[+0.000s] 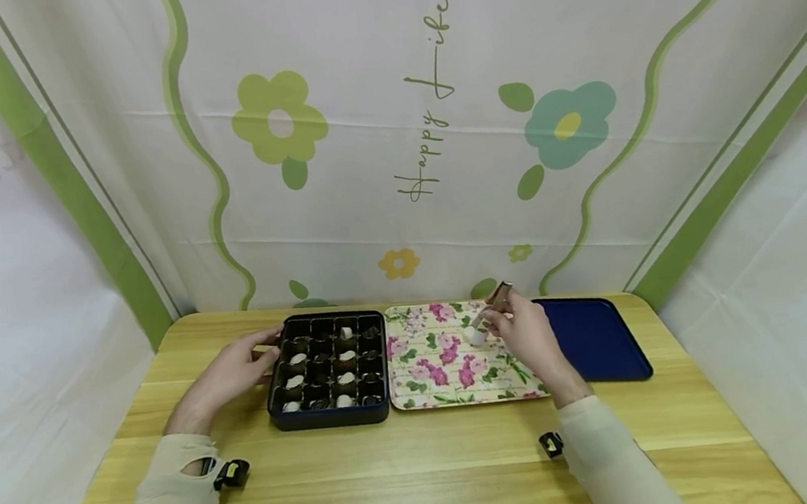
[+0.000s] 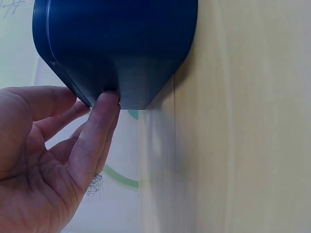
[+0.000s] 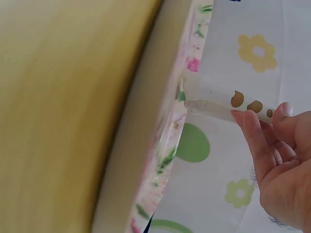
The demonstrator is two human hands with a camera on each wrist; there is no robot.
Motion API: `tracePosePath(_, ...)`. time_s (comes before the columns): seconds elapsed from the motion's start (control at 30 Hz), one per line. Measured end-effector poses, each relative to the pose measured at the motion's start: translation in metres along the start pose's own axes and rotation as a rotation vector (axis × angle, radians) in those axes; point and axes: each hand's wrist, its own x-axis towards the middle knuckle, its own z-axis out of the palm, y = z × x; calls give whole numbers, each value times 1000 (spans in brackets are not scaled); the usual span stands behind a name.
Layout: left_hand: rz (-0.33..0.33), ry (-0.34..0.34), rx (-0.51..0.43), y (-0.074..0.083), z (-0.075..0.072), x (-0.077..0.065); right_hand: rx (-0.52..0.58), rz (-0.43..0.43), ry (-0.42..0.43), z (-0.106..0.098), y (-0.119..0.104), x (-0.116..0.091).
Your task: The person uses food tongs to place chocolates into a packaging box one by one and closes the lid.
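My left hand (image 1: 239, 365) rests its fingertips against the left side of a dark blue box (image 1: 329, 419), whose near side fills the top of the left wrist view. Black compartments divide the box; some hold white pieces (image 1: 344, 356), others dark pieces. With my right hand (image 1: 530, 335) I pinch a pair of tongs (image 1: 502, 299) by its upper part. Pale, flat arms with cut-out holes show on the tongs (image 3: 214, 97) in the right wrist view. Their lower end is at a flowered tray (image 1: 422, 401), beside a small white piece (image 1: 476, 334); whether they grip it cannot be told.
A flat dark blue lid (image 1: 599, 337) lies right of the tray, partly behind my right hand. All stand near the back edge of a wooden table (image 1: 402, 487). A printed white curtain (image 1: 359, 140) hangs close behind, with more cloth at both sides.
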Motion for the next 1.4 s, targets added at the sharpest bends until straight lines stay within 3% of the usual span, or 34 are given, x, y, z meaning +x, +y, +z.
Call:
tracePosePath(0.33, 11, -1, -7, 0, 1, 1, -9, -59, 18, 1, -28, 5)
tracePosePath(0.6, -1, -7, -19, 1, 0, 1, -30, -41, -58, 10, -19, 3)
tracePosePath(1.13, 3, -6, 8, -3, 0, 1, -26, -34, -43, 13, -24, 4)
tracePosePath(1.4, -7, -10, -3, -4, 0, 1, -22, -55, -36, 14, -52, 6)
